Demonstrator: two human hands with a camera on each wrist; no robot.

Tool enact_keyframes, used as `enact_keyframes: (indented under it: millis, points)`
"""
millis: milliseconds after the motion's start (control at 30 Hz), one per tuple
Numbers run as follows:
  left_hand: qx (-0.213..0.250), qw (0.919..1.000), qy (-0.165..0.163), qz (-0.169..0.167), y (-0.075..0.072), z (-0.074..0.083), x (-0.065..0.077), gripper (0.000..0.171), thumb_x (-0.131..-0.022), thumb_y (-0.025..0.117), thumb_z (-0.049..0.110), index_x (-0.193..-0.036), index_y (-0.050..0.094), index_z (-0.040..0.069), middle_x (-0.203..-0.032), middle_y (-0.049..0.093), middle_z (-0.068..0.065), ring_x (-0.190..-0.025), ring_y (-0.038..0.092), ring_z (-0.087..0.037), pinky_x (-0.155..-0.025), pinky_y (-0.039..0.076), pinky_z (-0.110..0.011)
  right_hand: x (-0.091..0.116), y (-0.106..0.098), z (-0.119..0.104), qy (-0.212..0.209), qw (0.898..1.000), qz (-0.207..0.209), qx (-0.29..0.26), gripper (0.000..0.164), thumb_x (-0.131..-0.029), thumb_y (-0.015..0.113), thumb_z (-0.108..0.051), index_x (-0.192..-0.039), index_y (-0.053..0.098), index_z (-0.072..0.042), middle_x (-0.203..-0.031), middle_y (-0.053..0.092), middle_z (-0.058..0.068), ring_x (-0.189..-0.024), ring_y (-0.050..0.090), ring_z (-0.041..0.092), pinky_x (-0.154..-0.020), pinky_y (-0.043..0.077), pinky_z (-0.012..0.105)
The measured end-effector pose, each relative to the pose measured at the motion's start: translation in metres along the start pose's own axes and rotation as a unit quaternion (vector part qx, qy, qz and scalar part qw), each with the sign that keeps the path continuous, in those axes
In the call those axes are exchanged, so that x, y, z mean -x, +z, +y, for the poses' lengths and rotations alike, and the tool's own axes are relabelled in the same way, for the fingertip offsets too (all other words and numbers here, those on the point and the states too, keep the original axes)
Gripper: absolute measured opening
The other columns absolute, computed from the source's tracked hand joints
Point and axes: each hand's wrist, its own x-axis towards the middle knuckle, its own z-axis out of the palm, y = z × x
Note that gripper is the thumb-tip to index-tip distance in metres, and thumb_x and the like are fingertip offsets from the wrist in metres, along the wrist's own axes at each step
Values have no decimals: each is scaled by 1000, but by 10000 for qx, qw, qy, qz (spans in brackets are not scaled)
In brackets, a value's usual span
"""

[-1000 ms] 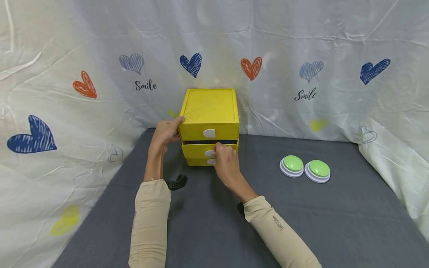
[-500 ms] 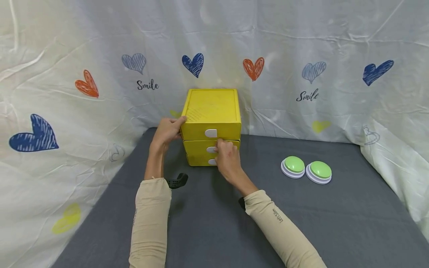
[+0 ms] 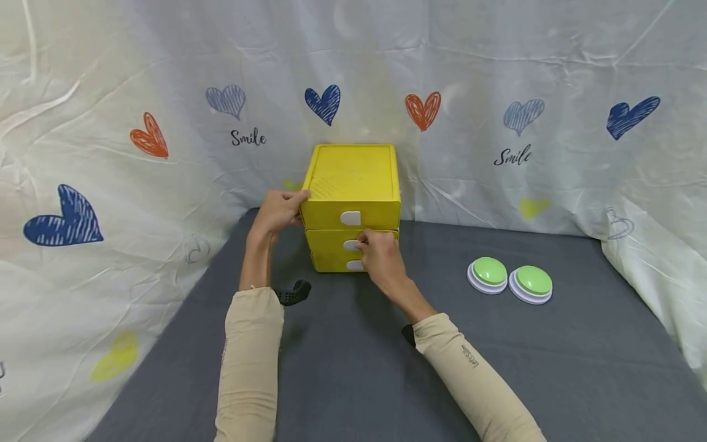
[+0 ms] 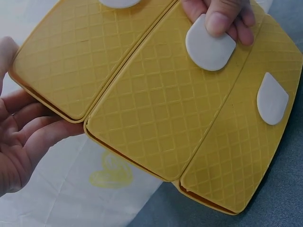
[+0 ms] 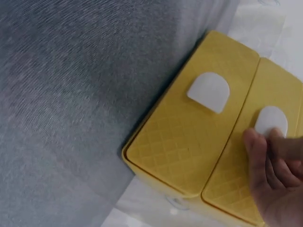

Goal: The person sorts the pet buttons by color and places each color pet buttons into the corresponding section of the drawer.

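A yellow drawer cabinet [image 3: 353, 172] with three stacked drawers stands at the back of the table, all drawers pushed in. Each drawer front has a white tab handle. My right hand [image 3: 383, 255] pinches the middle drawer's handle [image 4: 208, 49]; in the left wrist view the thumb lies on the tab's face. My left hand [image 3: 276, 212] grips the cabinet's left side near the top, thumb on the upper edge and fingers along the side wall. In the right wrist view the bottom drawer's handle [image 5: 210, 91] sits free beside the pinched one.
Two green push buttons with white bases, the left one [image 3: 488, 274] and the right one [image 3: 531, 283], sit on the dark grey table [image 3: 353, 368] to the right. A white curtain [image 3: 469, 141] printed with hearts hangs behind the cabinet and along the sides.
The middle drawer, a little open one second ago, has gone in flush with my right hand at its handle. My left hand has stayed at the cabinet's upper left side.
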Motion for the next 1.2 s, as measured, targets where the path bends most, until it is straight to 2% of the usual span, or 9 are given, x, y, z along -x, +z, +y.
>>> enact_keyframes:
  millis: [100,200,333,400,467,633,800,967,1200]
  points:
    - [-34,10000,74,-36,-1,0,-2,49,-84,61,48,-56,50,9,-60,42,1,-80,60,-24,-72,52,-39,2,-7,2,266,9987,-338,-268,5,-83,69,-14,-82,70,-8,-74,66,-1,-57,57,7,-54,46,21]
    - [-14,9999,2,-107,-3,-1,-4,45,-83,61,49,-66,59,7,-68,47,-1,-85,60,-23,-77,51,-42,8,-10,3,591,9929,-979,-331,7,-81,72,-16,-78,72,-10,-68,65,-3,-52,53,6,-50,44,22]
    - [63,9998,-170,-63,-2,-7,-2,47,-82,60,53,-68,55,9,-57,37,0,-74,57,-24,-78,50,-41,22,-1,2,551,9862,-1527,-334,6,-82,70,-16,-79,72,-11,-66,64,-3,-48,50,5,-46,41,21]
    - [108,9998,-140,22,0,-8,-1,49,-80,60,56,-67,54,9,-54,38,2,-68,57,-22,-75,50,-39,26,7,2,326,9894,-1397,-223,5,-84,68,-14,-81,71,-10,-65,62,-4,-47,49,4,-45,40,20]
    - [116,9999,-73,82,3,-7,-1,52,-79,59,59,-67,53,9,-53,39,3,-63,55,-20,-72,51,-36,28,14,2,131,9936,-1119,-18,13,-85,65,-13,-73,67,-11,-57,55,-3,-44,45,6,-42,36,22]
    - [106,9998,-44,131,8,-7,-1,57,-80,57,60,-71,53,4,-58,44,2,-66,55,-20,-70,51,-34,33,27,5,-72,9987,-463,177,27,-84,64,-6,-59,56,-11,-49,40,-5,-42,40,9,-41,31,24]
    - [40,9996,-141,237,12,-8,0,59,-81,54,61,-69,46,4,-64,45,-1,-73,55,-22,-74,50,-36,34,26,3,-103,9988,-467,73,39,-82,60,-1,-51,42,-15,-48,25,-7,-41,29,7,-40,25,22]
    - [34,9995,-189,249,13,-9,1,61,-80,54,64,-64,41,6,-69,47,-3,-76,56,-20,-74,51,-35,40,20,-7,-285,9978,-513,314,49,-81,59,2,-49,27,-18,-54,13,-7,-43,15,5,-39,17,20]
    - [279,9990,9,342,12,-8,4,58,-80,56,62,-56,39,11,-64,51,-11,-70,58,-25,-72,51,-35,49,13,-22,-513,9934,-646,799,47,-83,52,6,-49,28,-18,-54,13,-8,-41,24,5,-36,22,20]
